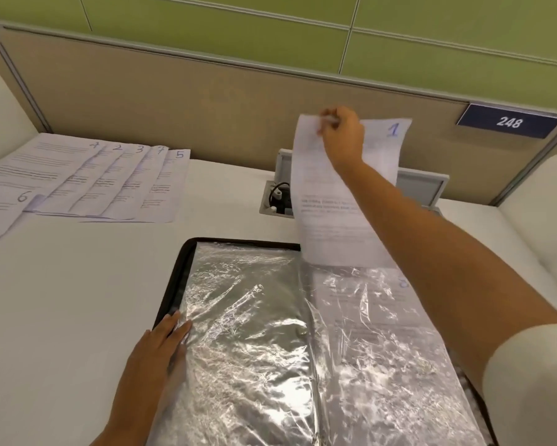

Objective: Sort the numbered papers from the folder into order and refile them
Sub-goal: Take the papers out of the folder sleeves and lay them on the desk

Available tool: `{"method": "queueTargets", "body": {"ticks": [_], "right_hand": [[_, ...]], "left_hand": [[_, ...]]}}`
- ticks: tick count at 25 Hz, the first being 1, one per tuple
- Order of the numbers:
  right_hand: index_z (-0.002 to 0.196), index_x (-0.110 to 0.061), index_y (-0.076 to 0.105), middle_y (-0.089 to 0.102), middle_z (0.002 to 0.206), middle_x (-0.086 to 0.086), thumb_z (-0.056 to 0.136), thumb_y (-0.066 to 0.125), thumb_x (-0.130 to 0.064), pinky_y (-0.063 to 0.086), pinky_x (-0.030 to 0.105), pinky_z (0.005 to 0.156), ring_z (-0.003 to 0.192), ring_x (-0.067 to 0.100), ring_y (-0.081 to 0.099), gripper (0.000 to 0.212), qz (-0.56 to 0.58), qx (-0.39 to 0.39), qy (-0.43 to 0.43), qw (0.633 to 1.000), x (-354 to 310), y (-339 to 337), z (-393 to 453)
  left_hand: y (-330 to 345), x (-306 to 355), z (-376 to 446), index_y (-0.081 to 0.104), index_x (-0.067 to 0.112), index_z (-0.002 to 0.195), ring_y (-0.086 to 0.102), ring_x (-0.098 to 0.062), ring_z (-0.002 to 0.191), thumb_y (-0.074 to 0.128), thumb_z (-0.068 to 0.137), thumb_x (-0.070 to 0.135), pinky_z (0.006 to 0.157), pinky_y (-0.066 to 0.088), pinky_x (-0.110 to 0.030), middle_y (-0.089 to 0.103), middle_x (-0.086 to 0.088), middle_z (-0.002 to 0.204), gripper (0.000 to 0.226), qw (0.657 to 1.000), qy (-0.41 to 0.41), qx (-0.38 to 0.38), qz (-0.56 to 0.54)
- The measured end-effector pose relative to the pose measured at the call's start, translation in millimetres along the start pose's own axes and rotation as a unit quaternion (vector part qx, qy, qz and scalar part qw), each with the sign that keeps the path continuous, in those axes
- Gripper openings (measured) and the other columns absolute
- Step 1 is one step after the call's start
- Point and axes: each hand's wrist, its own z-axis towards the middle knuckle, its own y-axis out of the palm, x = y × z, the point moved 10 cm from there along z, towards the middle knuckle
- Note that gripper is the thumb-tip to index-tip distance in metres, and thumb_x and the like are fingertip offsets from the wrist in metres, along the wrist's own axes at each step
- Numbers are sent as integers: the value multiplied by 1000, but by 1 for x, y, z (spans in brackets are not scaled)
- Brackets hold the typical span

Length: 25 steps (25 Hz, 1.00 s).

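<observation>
Lying open at the bottom centre of the frame, the folder (180,268) showed a thin black rim around glossy, crinkled clear plastic sleeves (248,333) that threw back white glare. The left hand (156,352) lay flat with straight fingers on the folder's left edge, fingertips on the plastic, holding nothing. A white sleeve (534,381) covered the right upper arm at the lower right corner. In the right-hand pocket a printed sheet (367,304) sat under the wrinkled film, a blue numeral at its upper right corner too blurred by the plastic to read.

Above that pocket, the right hand (343,133) pinched the top edge of the paper marked 1 (331,220) between curled fingers and thumb. That thin white sheet hung in a soft curve, its lower edge reaching the top of the right pocket, the blue handwritten 1 near its upper right corner.

The desk (77,284) was smooth and off-white. Behind the hanging sheet a grey rectangular cable hatch (275,201) stood open with a dark cable and plugs inside.

At the upper left lay the fanned papers (109,178), flat overlapping rectangles of printed lines, numbered by hand 4, 2, 3, 7 and 5, with a sheet marked 6 at the left edge.

Farthest back rose a beige fabric-covered partition (174,91) with a grey metal trim, a dark blue plate reading 248 (509,122) at the upper right, and green panels (238,27) above.
</observation>
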Motion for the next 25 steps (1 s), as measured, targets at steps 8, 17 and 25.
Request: {"method": "queueTargets", "body": {"ticks": [8, 17, 25], "right_hand": [[90, -17, 54, 58, 88, -5, 89, 56, 2, 55, 24, 68, 70, 5, 62, 19, 206, -64, -148, 965, -146, 3, -76], [87, -32, 52, 59, 92, -12, 87, 60, -1, 56, 29, 61, 61, 7, 61, 32, 250, -214, -225, 917, -255, 41, -194], [118, -32, 44, 50, 120, -9, 88, 63, -10, 51, 16, 82, 102, 3, 56, 41, 218, -202, -159, 941, -271, 123, -228]], "left_hand": [[-38, -12, -10, 52, 32, 121, 50, -10, 117, 43, 90, -12, 99, 34, -10, 50, 23, 125, 54, 972, -87, 147, -158], [-136, -55, -10, 33, 18, 142, 35, -5, 126, 69, 82, 20, 102, 32, -26, 36, 12, 137, 70, 951, -131, 227, -166], [-185, -118, -26, 60, 27, 80, 65, -6, 61, 52, 95, 17, 61, 51, -24, 68, 8, 65, 20, 924, -190, 218, -250]]}}
